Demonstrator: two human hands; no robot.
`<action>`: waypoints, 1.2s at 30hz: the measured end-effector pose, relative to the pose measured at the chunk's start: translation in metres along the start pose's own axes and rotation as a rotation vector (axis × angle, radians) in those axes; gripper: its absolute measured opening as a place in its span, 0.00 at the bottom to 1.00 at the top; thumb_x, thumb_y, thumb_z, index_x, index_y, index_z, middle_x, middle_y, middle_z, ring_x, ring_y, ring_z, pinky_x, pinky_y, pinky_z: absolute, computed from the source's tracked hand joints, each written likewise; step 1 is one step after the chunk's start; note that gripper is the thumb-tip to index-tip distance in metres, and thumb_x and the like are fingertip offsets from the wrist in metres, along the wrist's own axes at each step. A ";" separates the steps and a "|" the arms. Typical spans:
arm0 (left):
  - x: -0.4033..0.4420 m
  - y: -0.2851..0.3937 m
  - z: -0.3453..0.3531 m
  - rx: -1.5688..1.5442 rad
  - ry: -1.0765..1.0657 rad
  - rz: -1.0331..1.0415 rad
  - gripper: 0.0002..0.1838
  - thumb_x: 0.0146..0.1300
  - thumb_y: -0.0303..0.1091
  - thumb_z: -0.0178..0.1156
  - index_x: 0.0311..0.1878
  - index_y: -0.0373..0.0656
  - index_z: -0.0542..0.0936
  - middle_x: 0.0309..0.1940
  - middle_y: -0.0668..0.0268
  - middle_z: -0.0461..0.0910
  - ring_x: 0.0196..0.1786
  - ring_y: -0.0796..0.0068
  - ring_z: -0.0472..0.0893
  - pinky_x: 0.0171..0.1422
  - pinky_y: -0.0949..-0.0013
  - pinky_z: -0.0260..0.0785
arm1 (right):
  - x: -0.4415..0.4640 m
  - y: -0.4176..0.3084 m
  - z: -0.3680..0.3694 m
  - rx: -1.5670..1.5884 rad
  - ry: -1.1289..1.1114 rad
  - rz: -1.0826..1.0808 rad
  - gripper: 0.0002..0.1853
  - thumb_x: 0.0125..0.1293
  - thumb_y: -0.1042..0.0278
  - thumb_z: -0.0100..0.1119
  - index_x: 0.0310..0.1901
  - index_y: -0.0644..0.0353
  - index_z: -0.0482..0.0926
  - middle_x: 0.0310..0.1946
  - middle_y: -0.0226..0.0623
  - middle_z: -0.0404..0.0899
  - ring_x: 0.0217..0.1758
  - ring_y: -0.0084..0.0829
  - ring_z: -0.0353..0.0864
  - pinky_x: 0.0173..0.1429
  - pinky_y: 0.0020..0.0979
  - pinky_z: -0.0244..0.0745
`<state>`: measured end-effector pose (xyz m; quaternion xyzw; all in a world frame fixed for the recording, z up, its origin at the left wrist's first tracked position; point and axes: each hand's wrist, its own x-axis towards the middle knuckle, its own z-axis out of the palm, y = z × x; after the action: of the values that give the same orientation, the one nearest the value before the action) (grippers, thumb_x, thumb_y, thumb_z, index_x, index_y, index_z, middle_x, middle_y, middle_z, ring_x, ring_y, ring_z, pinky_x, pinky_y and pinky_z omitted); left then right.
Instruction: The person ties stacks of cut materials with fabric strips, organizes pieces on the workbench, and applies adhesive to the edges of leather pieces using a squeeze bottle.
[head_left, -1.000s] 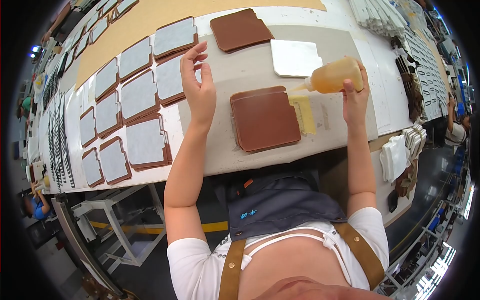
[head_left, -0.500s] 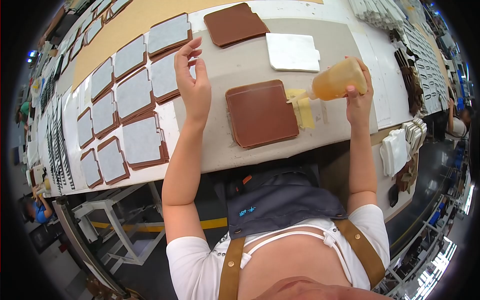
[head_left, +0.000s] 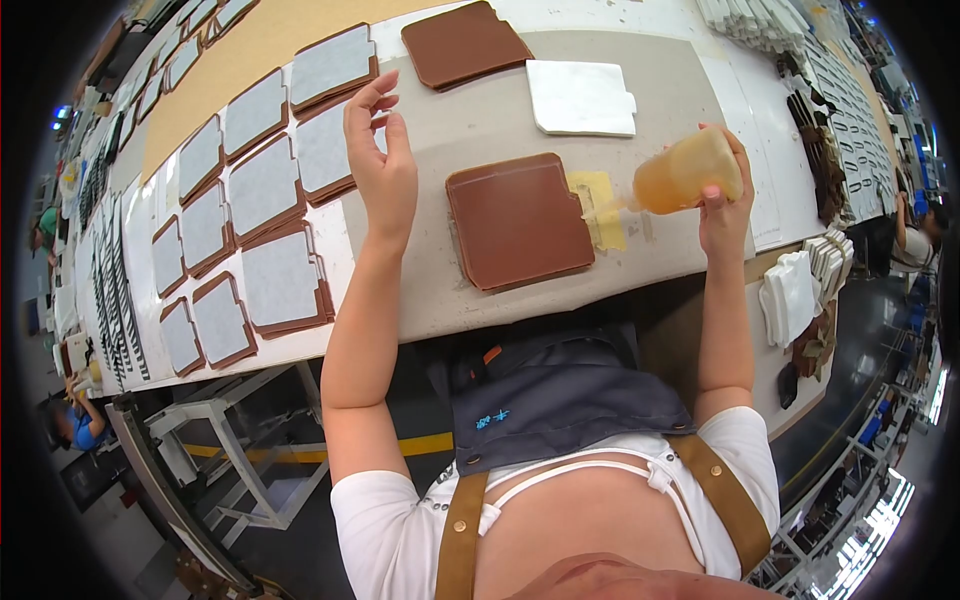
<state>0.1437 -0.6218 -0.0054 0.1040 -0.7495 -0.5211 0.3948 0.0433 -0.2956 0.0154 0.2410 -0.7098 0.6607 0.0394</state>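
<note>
My right hand (head_left: 726, 200) is wrapped round a squeeze bottle (head_left: 688, 172) of amber liquid, tilted with its nozzle pointing left. The nozzle tip is at the right edge of a brown leather piece (head_left: 522, 222), near its notch. A yellow patch (head_left: 600, 208) shows under the nozzle. My left hand (head_left: 382, 165) is raised with fingers apart and slightly curled, holding nothing, left of the leather piece. Behind lie a white notched piece (head_left: 582, 98) and another brown leather piece (head_left: 466, 45).
Rows of brown pieces with pale grey faces (head_left: 268, 185) cover the left of the table (head_left: 430, 318). White bundles (head_left: 750, 25) lie at the back right, and white folded pieces (head_left: 788, 300) on a lower surface at right. Other people are at the far left and right edges.
The bottle and my right hand have moved down along the leather piece's right edge, from its upper corner toward the notch. The table view has shifted slightly. My left hand stays raised.
</note>
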 end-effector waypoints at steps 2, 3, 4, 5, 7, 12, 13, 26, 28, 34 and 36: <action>0.000 0.000 0.000 -0.011 0.000 -0.004 0.18 0.63 0.21 0.46 0.56 0.40 0.73 0.54 0.65 0.74 0.52 0.73 0.72 0.59 0.69 0.63 | -0.003 0.001 -0.002 -0.024 -0.002 -0.012 0.43 0.49 0.37 0.71 0.58 0.62 0.71 0.53 0.31 0.75 0.48 0.21 0.76 0.41 0.21 0.76; 0.000 0.000 0.000 -0.011 -0.001 -0.001 0.18 0.63 0.21 0.46 0.56 0.40 0.73 0.54 0.65 0.74 0.52 0.73 0.72 0.59 0.69 0.63 | -0.005 0.000 -0.003 -0.014 -0.006 0.010 0.43 0.49 0.36 0.71 0.58 0.62 0.71 0.53 0.31 0.75 0.48 0.21 0.75 0.42 0.21 0.76; 0.000 -0.001 0.000 -0.012 -0.001 0.002 0.18 0.63 0.21 0.46 0.56 0.40 0.73 0.54 0.65 0.74 0.52 0.73 0.72 0.59 0.69 0.63 | -0.007 -0.002 -0.003 -0.004 -0.009 0.033 0.44 0.48 0.36 0.71 0.58 0.62 0.71 0.53 0.31 0.75 0.48 0.21 0.75 0.43 0.21 0.75; 0.000 -0.002 0.001 -0.012 -0.002 0.005 0.18 0.63 0.21 0.46 0.56 0.41 0.73 0.54 0.65 0.74 0.52 0.73 0.72 0.59 0.69 0.63 | -0.009 -0.003 -0.002 0.006 -0.013 0.055 0.44 0.48 0.35 0.71 0.58 0.62 0.71 0.53 0.31 0.75 0.49 0.21 0.75 0.43 0.21 0.75; 0.000 -0.001 0.001 -0.004 -0.003 0.010 0.18 0.63 0.21 0.46 0.56 0.41 0.73 0.54 0.66 0.74 0.52 0.74 0.72 0.59 0.69 0.63 | -0.010 -0.003 0.000 0.029 -0.021 0.066 0.45 0.48 0.35 0.71 0.58 0.62 0.71 0.53 0.31 0.75 0.49 0.21 0.75 0.46 0.22 0.74; 0.000 -0.002 0.001 -0.001 -0.006 0.017 0.18 0.63 0.21 0.46 0.56 0.41 0.73 0.53 0.66 0.74 0.52 0.74 0.72 0.59 0.69 0.63 | -0.009 0.000 0.006 0.040 -0.022 0.050 0.46 0.47 0.34 0.71 0.59 0.62 0.71 0.54 0.32 0.74 0.51 0.22 0.74 0.50 0.23 0.73; 0.000 -0.002 0.000 0.000 -0.006 0.017 0.18 0.63 0.21 0.46 0.56 0.41 0.73 0.53 0.66 0.74 0.52 0.74 0.72 0.59 0.69 0.63 | -0.009 0.000 0.006 0.033 -0.022 0.045 0.46 0.47 0.34 0.71 0.59 0.62 0.71 0.54 0.33 0.74 0.51 0.22 0.74 0.50 0.23 0.73; -0.001 -0.002 0.001 -0.011 -0.004 0.002 0.18 0.63 0.20 0.46 0.56 0.40 0.74 0.54 0.65 0.74 0.52 0.73 0.73 0.59 0.69 0.64 | -0.043 -0.001 -0.012 0.091 -0.047 0.163 0.47 0.49 0.34 0.69 0.61 0.64 0.67 0.56 0.37 0.73 0.55 0.30 0.76 0.59 0.32 0.73; -0.001 -0.003 0.001 -0.007 -0.002 0.020 0.18 0.63 0.20 0.46 0.56 0.40 0.74 0.54 0.65 0.74 0.52 0.73 0.73 0.59 0.69 0.64 | -0.054 -0.003 -0.013 0.251 0.080 0.249 0.46 0.53 0.34 0.65 0.63 0.65 0.64 0.55 0.40 0.73 0.56 0.37 0.77 0.59 0.40 0.75; -0.002 -0.002 0.001 0.013 -0.020 -0.001 0.18 0.64 0.22 0.46 0.57 0.39 0.72 0.55 0.65 0.74 0.54 0.74 0.72 0.60 0.70 0.63 | -0.108 -0.015 -0.030 0.455 0.333 0.418 0.34 0.65 0.48 0.58 0.65 0.61 0.61 0.59 0.41 0.70 0.62 0.38 0.72 0.61 0.42 0.74; -0.002 -0.002 0.000 0.033 -0.035 -0.009 0.18 0.65 0.22 0.46 0.58 0.38 0.72 0.57 0.65 0.74 0.55 0.75 0.71 0.61 0.70 0.63 | -0.131 -0.016 -0.030 0.369 0.342 0.373 0.33 0.64 0.52 0.60 0.64 0.60 0.61 0.59 0.41 0.69 0.60 0.36 0.72 0.61 0.39 0.72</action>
<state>0.1447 -0.6217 -0.0081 0.1048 -0.7642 -0.5124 0.3775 0.1566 -0.2292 -0.0154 -0.0049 -0.5930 0.8051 -0.0083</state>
